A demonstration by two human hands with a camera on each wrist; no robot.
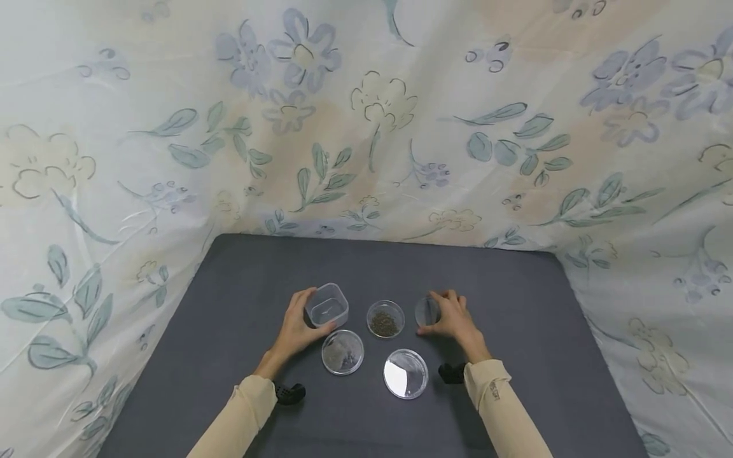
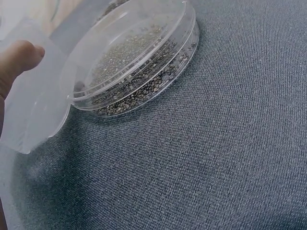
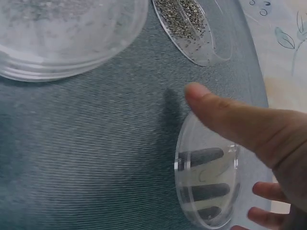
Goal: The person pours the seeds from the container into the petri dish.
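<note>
My left hand grips a clear, square plastic tub standing on the dark grey mat; in the left wrist view my thumb lies against its translucent wall. My right hand pinches a small clear round dish tilted up on its edge, with the thumb over its rim. Between the hands stands an open round dish of dark seeds. In front of the left hand lies a closed clear dish holding seeds.
A shallow clear dish lies on the mat in front of the right hand, seen also as the dish at the upper left. A floral cloth rises behind and beside the mat. The seed dish shows at the top.
</note>
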